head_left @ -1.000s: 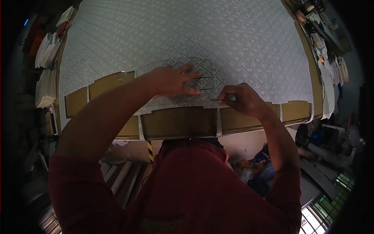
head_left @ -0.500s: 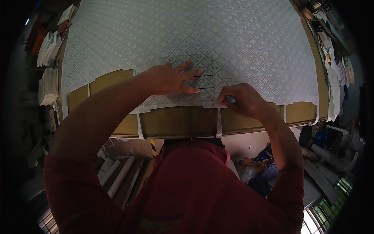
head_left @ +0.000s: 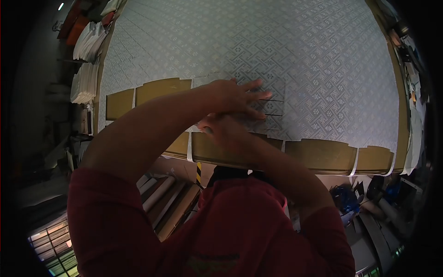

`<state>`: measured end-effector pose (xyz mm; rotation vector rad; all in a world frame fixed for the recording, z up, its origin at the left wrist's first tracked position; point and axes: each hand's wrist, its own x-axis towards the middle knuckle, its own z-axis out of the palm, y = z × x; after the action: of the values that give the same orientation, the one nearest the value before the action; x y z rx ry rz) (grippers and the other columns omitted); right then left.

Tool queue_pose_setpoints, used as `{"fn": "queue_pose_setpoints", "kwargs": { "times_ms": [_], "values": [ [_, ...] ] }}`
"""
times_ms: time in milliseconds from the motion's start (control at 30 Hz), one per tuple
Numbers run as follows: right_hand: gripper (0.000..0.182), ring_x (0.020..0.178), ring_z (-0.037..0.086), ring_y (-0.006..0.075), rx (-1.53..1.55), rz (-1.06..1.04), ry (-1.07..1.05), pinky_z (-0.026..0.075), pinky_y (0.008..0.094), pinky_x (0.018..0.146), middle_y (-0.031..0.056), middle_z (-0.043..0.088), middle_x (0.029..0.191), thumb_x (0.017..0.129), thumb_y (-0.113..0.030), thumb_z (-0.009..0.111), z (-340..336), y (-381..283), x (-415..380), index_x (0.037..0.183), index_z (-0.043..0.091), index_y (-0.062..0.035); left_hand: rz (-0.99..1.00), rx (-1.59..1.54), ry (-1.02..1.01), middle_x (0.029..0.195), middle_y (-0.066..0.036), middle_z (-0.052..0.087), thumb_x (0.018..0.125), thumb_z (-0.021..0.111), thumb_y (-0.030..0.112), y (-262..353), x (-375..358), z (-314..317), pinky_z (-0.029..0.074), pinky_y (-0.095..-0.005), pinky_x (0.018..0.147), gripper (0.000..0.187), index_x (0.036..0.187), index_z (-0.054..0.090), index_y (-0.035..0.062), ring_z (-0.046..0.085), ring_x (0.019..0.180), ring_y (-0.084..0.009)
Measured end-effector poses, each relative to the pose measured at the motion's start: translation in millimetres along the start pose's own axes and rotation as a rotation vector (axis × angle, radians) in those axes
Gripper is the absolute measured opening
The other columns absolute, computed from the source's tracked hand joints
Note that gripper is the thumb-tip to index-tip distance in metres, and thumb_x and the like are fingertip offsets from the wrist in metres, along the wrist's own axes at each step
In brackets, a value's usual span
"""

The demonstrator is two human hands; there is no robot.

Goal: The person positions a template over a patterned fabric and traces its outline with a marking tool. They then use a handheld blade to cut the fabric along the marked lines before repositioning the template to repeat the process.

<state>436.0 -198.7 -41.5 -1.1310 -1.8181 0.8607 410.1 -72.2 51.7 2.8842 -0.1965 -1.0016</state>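
A pale silvery patterned sheet lies over the table. My left hand rests flat with fingers spread on a clear plate with dark lines, which lies on the sheet near its front edge. Just below the left palm, my right hand is closed around a small tool with a grey rounded end. The right hand overlaps the left wrist in this view. The tool's tip is hidden, so I cannot tell its kind.
Brown table surface shows along the stepped front edge of the sheet, where narrow strips of it hang over. Stacks of paper stand at the left. Long rolls lie beneath the table, and assorted equipment fills the lower right.
My right hand has moved left with the tool, from right of the plate to below my left hand. The left hand stays spread on the plate, while the whole view has shifted.
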Motion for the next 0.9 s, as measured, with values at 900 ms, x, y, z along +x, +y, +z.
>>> {"fn": "queue_pose_setpoints", "kwargs": {
  "times_ms": [900],
  "values": [
    [0.018, 0.073, 0.069, 0.0161, -0.429, 0.792, 0.979, 0.055, 0.0326, 0.071, 0.0132, 0.075, 0.085, 0.091, -0.011, 0.078, -62, -86, -124, 0.105, 0.074, -0.0012, 0.08, 0.158, 0.087, 0.177, -0.007, 0.009, 0.056, 0.095, 0.002, 3, -12, -4, 0.056, -0.0509, 0.105, 0.123, 0.156, 0.041, 0.0477, 0.02, 0.16, -0.0398]
  ]
}}
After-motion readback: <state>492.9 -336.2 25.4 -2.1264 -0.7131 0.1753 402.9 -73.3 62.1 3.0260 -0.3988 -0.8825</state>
